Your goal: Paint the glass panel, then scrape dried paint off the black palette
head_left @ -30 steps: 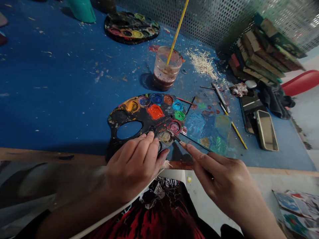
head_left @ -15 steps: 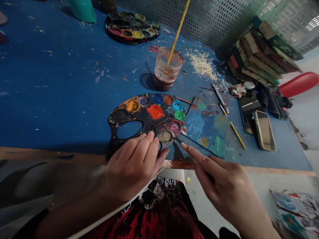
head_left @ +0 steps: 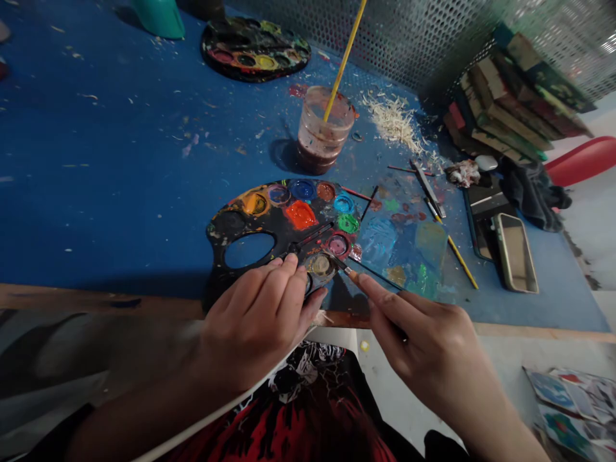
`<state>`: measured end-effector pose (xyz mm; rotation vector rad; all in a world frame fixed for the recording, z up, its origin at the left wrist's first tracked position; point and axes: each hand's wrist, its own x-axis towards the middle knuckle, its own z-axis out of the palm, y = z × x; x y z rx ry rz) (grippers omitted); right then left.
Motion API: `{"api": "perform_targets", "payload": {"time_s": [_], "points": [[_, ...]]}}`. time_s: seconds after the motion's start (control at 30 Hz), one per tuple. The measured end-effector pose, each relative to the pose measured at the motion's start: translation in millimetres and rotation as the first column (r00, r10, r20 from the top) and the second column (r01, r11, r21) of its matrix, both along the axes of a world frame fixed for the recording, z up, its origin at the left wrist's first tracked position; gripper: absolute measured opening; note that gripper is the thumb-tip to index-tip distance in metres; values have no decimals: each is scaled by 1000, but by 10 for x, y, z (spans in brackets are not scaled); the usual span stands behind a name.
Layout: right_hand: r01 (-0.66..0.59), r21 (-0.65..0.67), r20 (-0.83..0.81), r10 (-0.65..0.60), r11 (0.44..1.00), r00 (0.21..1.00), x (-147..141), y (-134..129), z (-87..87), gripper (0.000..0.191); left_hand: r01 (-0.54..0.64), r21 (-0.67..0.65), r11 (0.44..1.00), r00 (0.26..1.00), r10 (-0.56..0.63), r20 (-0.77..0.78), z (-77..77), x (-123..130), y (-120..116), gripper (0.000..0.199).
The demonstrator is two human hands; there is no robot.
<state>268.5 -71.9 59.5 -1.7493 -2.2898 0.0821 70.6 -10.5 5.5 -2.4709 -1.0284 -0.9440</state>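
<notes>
A black paint palette (head_left: 283, 234) with wells of several colours lies at the front edge of the blue table. My left hand (head_left: 262, 317) is closed over the palette's near edge, fingers on top and thumb at its side. Between the fingers of my right hand (head_left: 423, 333) is a paintbrush (head_left: 347, 269), its dark tip at the rim of the greyish-beige well (head_left: 321, 265). Right of the palette is a clear sheet (head_left: 402, 256) smeared with blue, green and ochre paint.
Behind the palette stands a cup (head_left: 325, 131) of murky water with a yellow stick in it. Further back lies a second palette (head_left: 255, 51). To the right are a yellow brush (head_left: 462, 262), a phone (head_left: 516, 253), a dark cloth (head_left: 534, 192) and stacked books (head_left: 514, 96).
My right hand has shifted slightly left, and the brush tip with it, further onto the beige well's rim. My left hand and the palette look almost unchanged.
</notes>
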Motion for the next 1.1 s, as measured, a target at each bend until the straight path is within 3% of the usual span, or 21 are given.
{"api": "perform_targets", "payload": {"time_s": [0.43,0.77,1.1], "points": [[-35,57,44,32,998,999,-25,137,-41,36,-6,-8,1000,1000,6,5,-22,2,10,27],[-18,11,60,17,1000,998,74,-41,96,36,-2,-20,1000,1000,2,5,15,-7,10,29],[-16,-16,-1,16,1000,1000,100,-13,69,35,18,2,1000,1000,-18,-24,10,-13,15,30]]}}
